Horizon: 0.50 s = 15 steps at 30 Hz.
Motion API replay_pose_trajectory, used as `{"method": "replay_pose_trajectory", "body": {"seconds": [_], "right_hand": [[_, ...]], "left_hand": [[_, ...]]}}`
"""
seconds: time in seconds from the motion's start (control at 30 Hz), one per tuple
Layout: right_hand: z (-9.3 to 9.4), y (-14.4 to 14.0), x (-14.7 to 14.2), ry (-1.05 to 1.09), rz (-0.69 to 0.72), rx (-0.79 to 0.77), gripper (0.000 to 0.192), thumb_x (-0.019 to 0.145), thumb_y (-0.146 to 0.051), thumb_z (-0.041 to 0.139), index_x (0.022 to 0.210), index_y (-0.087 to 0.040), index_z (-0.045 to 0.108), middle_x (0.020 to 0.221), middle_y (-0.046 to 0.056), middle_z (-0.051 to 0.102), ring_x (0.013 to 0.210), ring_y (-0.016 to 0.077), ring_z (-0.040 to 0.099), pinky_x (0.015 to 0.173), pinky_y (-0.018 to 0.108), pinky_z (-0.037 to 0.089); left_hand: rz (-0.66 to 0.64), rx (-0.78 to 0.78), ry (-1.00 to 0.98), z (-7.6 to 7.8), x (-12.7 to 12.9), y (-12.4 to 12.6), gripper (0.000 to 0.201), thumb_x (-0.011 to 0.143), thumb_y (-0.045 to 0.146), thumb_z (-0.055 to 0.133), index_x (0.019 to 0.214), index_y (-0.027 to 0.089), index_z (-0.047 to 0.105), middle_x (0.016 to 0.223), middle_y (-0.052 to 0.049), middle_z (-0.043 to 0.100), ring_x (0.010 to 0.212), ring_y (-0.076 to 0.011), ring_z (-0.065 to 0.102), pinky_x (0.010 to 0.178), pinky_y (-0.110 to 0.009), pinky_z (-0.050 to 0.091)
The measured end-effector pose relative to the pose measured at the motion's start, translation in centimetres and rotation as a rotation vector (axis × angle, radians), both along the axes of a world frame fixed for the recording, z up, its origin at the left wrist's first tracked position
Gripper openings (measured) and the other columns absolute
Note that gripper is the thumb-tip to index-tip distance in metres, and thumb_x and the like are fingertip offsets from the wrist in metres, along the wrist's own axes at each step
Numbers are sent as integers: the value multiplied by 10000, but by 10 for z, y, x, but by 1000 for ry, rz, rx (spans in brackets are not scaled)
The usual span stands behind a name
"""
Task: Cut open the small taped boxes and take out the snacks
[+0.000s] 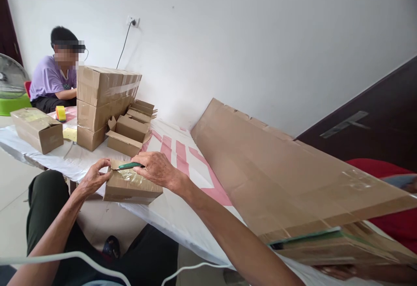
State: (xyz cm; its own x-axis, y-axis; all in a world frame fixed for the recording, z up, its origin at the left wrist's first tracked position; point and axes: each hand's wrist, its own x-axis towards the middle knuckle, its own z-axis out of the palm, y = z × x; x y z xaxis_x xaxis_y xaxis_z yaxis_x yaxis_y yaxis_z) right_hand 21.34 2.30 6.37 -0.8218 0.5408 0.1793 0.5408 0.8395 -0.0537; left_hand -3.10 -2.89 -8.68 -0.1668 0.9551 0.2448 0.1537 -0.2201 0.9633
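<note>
A small taped cardboard box [130, 188] rests at the near edge of the white-covered table [182, 216]. My left hand [94, 176] grips the box's left end. My right hand [156, 168] holds a green-handled utility knife [129, 165], its blade lying along the top of the box toward my left fingers. Clear tape shines on the box's top face.
A stack of sealed cartons [104, 99] and open small boxes [128, 134] stand behind. Another box [37, 129] and a yellow tape roll [60, 113] lie left. A long flat cardboard sheet [276, 177] leans right. A seated person in purple [54, 81] works at the far end beside a fan [11, 81].
</note>
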Motion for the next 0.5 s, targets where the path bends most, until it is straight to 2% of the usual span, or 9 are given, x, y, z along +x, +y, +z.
{"method": "replay_pose_trajectory", "body": {"seconds": [0.17, 0.33, 0.5], "right_hand": [[4, 3, -1, -76, -10, 51, 124, 1037, -237, 670, 1049, -227, 793, 988, 55, 789, 859, 194, 690, 644, 304, 316], [3, 10, 8, -122, 2, 50, 143, 1045, -238, 659, 1049, -236, 802, 973, 52, 793, 856, 193, 685, 658, 301, 336], [-3, 20, 19, -36, 13, -12, 156, 1017, -233, 699, 1097, -278, 826, 982, 34, 796, 899, 200, 699, 724, 287, 401]], "left_hand": [[-21, -34, 34, 8, 1, -1, 410, 782, 546, 810, 998, 205, 737, 1326, -102, 746, 906, -243, 763, 672, -300, 592], [-39, -18, 70, 12, -1, -3, 363, 791, 493, 796, 1018, 217, 737, 1286, -96, 758, 916, -240, 749, 768, -330, 608], [-35, 10, 96, 12, 2, 0, 341, 801, 469, 761, 1034, 220, 743, 1196, -93, 776, 1057, -281, 741, 841, -348, 602]]}}
